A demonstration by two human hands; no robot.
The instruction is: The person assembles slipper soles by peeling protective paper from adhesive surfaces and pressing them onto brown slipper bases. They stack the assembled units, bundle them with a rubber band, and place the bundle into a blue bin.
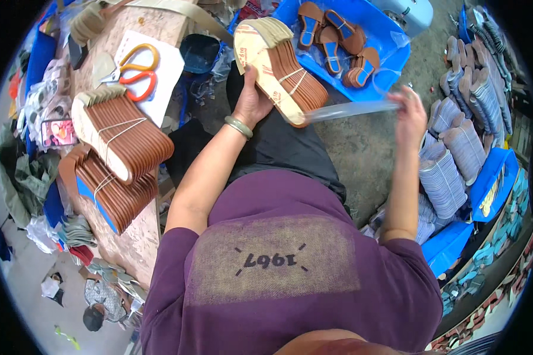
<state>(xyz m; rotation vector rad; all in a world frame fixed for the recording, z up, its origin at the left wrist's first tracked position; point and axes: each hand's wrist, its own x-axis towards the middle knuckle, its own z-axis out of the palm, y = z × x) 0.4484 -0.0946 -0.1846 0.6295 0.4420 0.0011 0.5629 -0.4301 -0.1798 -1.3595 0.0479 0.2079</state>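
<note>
My left hand (251,97) grips a bundle of brown shoe soles (281,65), tied with a rubber band and held up over my lap. A clear plastic bag (352,109) stretches from the bundle's lower end to my right hand (410,112), which pinches its far end. A green bangle (238,126) sits on my left wrist. Past the bundle a blue tray (391,35) holds several brown sandals (337,38).
Two more banded bundles of brown soles (121,139) lie on the wooden table (133,242) at my left, with orange-handled scissors (137,71) on white paper and a phone (58,132). Stacks of grey insoles (456,154) and blue bins (497,177) stand at my right.
</note>
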